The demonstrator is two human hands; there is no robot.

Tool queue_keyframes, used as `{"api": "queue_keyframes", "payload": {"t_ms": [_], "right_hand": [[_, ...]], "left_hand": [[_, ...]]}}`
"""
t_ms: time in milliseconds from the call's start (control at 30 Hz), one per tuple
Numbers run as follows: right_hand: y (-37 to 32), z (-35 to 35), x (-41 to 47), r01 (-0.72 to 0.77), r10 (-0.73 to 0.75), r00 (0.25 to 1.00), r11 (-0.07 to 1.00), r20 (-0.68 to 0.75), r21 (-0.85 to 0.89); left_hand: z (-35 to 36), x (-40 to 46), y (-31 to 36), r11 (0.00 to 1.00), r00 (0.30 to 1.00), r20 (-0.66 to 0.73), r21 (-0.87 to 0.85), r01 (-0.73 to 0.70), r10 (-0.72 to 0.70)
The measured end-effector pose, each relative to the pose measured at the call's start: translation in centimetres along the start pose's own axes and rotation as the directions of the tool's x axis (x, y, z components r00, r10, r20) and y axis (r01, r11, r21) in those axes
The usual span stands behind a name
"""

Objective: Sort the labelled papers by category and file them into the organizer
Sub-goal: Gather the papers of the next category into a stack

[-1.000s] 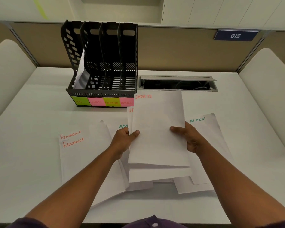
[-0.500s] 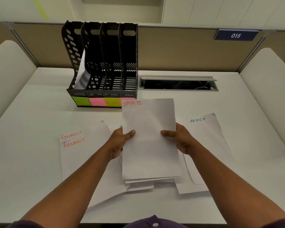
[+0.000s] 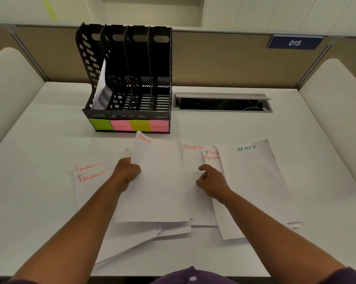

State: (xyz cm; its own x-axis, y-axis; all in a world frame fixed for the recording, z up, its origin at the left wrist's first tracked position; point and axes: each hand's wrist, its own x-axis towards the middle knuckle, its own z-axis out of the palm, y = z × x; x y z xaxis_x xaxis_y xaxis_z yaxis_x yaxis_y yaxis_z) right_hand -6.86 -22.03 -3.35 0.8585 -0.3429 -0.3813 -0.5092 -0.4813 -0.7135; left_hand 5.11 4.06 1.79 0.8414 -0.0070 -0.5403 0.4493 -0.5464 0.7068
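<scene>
My left hand (image 3: 126, 173) pinches the SPORTS sheet (image 3: 158, 181) at its nine o'clock edge; my right hand (image 3: 211, 181), fingers loosely curled, rests at three o'clock.

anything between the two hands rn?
Head view: the SPORTS sheet spans between left hand and right hand; a second SPORTS sheet's strip shows too.

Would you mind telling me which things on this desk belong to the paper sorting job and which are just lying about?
Part of the job:
- SPORTS sheet, gripped by the left hand
- second SPORTS sheet, beside the right hand
- FINANCE sheets
- ADMIN sheet
- black organizer with labelled slots

Just lying about:
- cable tray set in the desk
- 015 sign on the partition
</scene>
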Motion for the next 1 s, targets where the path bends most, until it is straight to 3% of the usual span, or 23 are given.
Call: {"api": "queue_keyframes", "payload": {"t_ms": [200,400,567,1000], "right_hand": [[-0.4,1.7,0.1,0.136,-0.112,0.989,0.937,0.092,-0.321],[-1.9,2.6,0.3,0.162,-0.146,0.987,0.908,0.07,-0.385],[-3.5,2.9,1.3,0.203,-0.152,0.978,0.832,0.14,-0.515],[-4.6,2.3,4.4,0.112,-0.086,0.994,0.849,0.075,-0.516]], "left_hand": [[-0.4,0.2,-1.3,0.991,0.995,-0.086,0.117,0.059,-0.049],[-0.3,-0.3,-1.8,0.988,0.995,-0.085,0.136,0.068,-0.056],[-0.2,-0.6,-2.0,0.99,0.996,-0.068,0.129,0.062,-0.054],[-0.3,-0.4,-1.8,0.998,0.999,-0.027,0.054,0.043,-0.042]]}}
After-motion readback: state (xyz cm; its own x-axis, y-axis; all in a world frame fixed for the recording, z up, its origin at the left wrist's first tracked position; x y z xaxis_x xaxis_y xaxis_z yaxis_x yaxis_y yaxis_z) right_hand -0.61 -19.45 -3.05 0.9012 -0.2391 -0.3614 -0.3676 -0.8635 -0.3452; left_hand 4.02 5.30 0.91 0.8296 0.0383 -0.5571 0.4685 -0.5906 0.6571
